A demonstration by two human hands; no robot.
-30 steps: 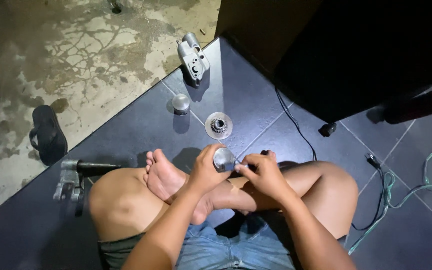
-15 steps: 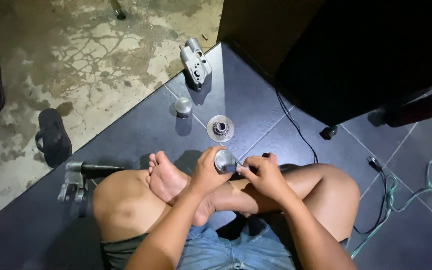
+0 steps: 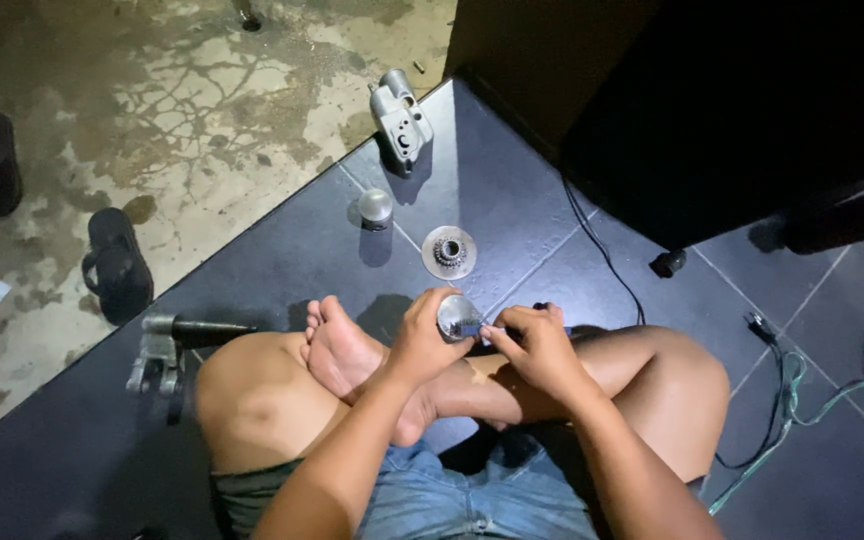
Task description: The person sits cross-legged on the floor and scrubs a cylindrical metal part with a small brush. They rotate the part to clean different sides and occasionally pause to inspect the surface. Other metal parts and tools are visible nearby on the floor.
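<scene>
I sit cross-legged on a dark tiled floor. My left hand [image 3: 422,335] grips a small round shiny metal part [image 3: 458,316] above my shins. My right hand [image 3: 537,345] pinches a thin dark tool [image 3: 548,312] whose tip touches the round part. On the tile just ahead of my hands lies a round metal disc with a toothed hub [image 3: 449,252]. Farther off stand a small metal dome-shaped cap [image 3: 375,207] and a grey cast metal housing [image 3: 401,119].
A metal hand tool with a dark handle [image 3: 167,350] lies beside my left knee. Two dark sandals [image 3: 117,262] rest on the stained concrete at left. A black cable [image 3: 602,255] and a green cord [image 3: 822,395] run at right. A large dark cabinet [image 3: 712,110] stands ahead.
Both hands stay on the round part and the tool in the same spot. Only the camera has shifted slightly.
</scene>
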